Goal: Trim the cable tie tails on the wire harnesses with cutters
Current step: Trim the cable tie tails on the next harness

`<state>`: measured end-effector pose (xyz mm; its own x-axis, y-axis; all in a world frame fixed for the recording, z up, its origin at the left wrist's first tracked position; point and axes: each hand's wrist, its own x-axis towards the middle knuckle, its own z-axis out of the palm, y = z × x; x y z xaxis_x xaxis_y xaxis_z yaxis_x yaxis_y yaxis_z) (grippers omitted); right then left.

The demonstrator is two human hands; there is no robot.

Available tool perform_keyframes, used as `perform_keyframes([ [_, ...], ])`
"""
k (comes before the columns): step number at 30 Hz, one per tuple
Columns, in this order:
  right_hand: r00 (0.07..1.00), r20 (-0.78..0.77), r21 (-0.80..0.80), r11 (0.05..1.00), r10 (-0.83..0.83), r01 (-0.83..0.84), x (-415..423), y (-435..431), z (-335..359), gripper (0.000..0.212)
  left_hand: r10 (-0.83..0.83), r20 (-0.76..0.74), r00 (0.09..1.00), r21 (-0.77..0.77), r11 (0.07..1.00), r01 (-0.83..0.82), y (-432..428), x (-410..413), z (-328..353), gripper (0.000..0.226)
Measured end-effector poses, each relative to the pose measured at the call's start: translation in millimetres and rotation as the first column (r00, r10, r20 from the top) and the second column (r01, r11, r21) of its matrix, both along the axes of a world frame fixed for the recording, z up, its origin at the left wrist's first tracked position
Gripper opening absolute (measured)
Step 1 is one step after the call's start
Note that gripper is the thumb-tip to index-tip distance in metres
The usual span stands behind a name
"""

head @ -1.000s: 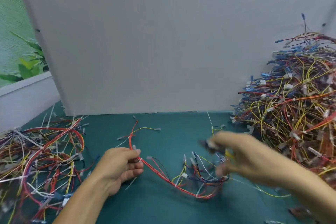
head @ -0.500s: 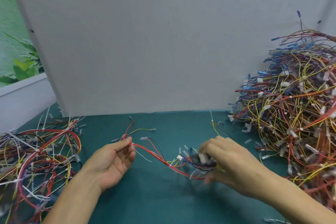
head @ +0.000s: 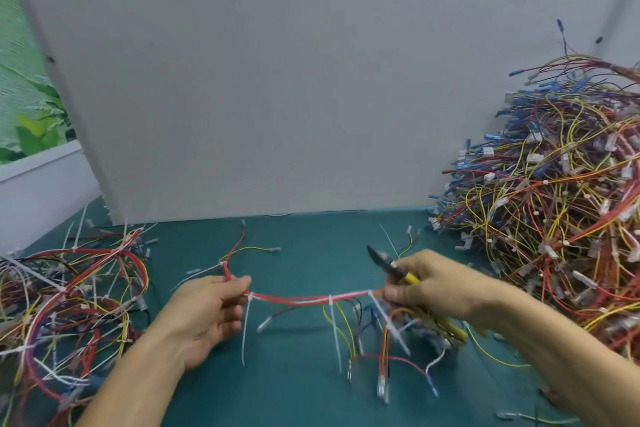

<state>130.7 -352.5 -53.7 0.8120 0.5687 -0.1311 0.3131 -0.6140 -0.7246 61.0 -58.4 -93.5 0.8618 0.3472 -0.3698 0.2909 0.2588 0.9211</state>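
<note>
A red wire harness [head: 304, 299] is stretched level above the green table between my two hands. My left hand [head: 207, 312] pinches its left end. My right hand [head: 429, 288] grips the right end and also holds yellow-handled cutters [head: 391, 265], whose dark jaws point up and left, clear of the wires. Three white cable tie tails [head: 335, 336] hang down from the harness, one near the left hand, one in the middle, one slanting near the right hand. Loose branch wires with small connectors dangle below the right half.
A large heap of harnesses [head: 554, 211] fills the right side. A smaller pile of harnesses [head: 69, 308] with long white tie tails lies at left. A grey panel [head: 277, 80] stands behind the green table [head: 294, 392]. A white ledge and plant are at far left.
The harness has been lifted off the table and pulled straight between the hands. My right hand rose and turned, so the cutters' jaws now show above it.
</note>
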Motion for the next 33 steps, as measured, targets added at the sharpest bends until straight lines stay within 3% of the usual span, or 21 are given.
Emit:
perform_keyframes([
  [3, 0.971, 0.146, -0.333, 0.934, 0.189, -0.131, -3.2, 6.0, -17.5, 0.020, 0.022, -0.058, 0.998, 0.434, 0.901, 0.005, 5.4, -1.3, -12.1, 0.016],
  [6, 0.867, 0.377, -0.405, 0.900, 0.326, -0.162, -12.1, 12.7, -39.2, 0.013, 0.021, -0.160, 0.987, 0.736, 0.669, 0.105, 6.2, -1.8, -16.9, 0.023],
  [9, 0.713, 0.598, -0.408, 0.905, 0.366, -0.122, -18.5, 17.2, -55.8, 0.005, 0.070, -0.288, 0.955, 0.893, 0.379, 0.242, 2.3, -2.7, -15.4, 0.031],
  [12, 0.746, 0.580, -0.312, 0.935, 0.326, -0.165, -20.6, 10.9, -51.0, 0.012, 0.155, -0.268, 0.951, 0.950, 0.207, 0.234, -5.1, -4.8, -14.4, 0.038],
  [14, 0.845, 0.532, -0.014, 0.999, 0.050, -0.051, -18.1, 0.0, -31.9, 0.012, 0.139, -0.235, 0.962, 0.965, 0.150, 0.214, -9.7, -3.6, -15.9, 0.037],
  [16, 0.828, 0.492, 0.215, 0.959, -0.269, 0.184, -8.3, -16.2, -12.1, 0.006, 0.111, -0.213, 0.971, 0.972, 0.121, 0.200, -12.3, -3.1, -17.9, 0.036],
  [17, 0.795, 0.482, 0.223, 0.930, -0.367, 0.294, -2.8, -24.2, -4.0, 0.009, 0.113, -0.207, 0.972, 0.975, 0.110, 0.194, -13.4, -3.7, -17.9, 0.035],
  [19, 0.760, 0.475, 0.092, 0.884, -0.443, 0.458, 7.9, -36.9, 2.5, 0.017, 0.142, -0.197, 0.970, 0.980, 0.026, 0.195, -18.7, -6.4, -14.2, 0.033],
  [21, 0.795, 0.442, -0.121, 0.851, -0.416, 0.512, 14.6, -41.1, -1.7, 0.024, 0.079, -0.077, 0.994, 0.992, -0.092, 0.084, -26.8, -7.8, -10.4, 0.029],
  [23, 0.852, 0.361, -0.289, 0.823, -0.380, 0.490, 18.4, -37.7, -11.8, 0.028, -0.218, 0.133, 0.967, 0.989, -0.041, -0.145, -40.8, -8.2, -7.8, 0.022],
  [25, 0.878, 0.313, -0.381, 0.799, -0.362, 0.465, 20.9, -31.6, -21.2, 0.028, -0.514, 0.221, 0.829, 0.974, 0.068, -0.218, -64.3, -12.9, -1.0, 0.029],
  [27, 0.881, 0.313, -0.408, 0.787, -0.354, 0.462, 22.7, -26.7, -26.4, 0.020, -0.708, 0.191, 0.680, 0.979, 0.084, -0.186, -90.2, -20.2, 0.9, 0.041],
  [29, 0.881, 0.298, -0.363, 0.810, -0.367, 0.460, 23.4, -25.4, -26.7, 0.015, -0.820, 0.033, 0.572, 0.989, -0.056, -0.137, -109.7, -23.8, -8.2, 0.051],
  [31, 0.862, 0.283, -0.158, 0.866, -0.420, 0.474, 22.2, -26.2, -21.0, 0.007, -0.765, -0.222, 0.605, 0.964, -0.266, 0.017, -117.9, -25.5, -11.3, 0.063],
  [32, 0.842, 0.292, -0.025, 0.877, -0.453, 0.481, 19.4, -27.0, -15.2, 0.004, -0.720, -0.289, 0.631, 0.946, -0.317, 0.071, -116.8, -23.7, -14.1, 0.071],
  [33, 0.806, 0.322, 0.103, 0.865, -0.496, 0.491, 16.4, -28.4, -8.4, 0.002, -0.709, -0.321, 0.628, 0.942, -0.308, 0.133, -113.7, -19.7, -20.9, 0.079],
])
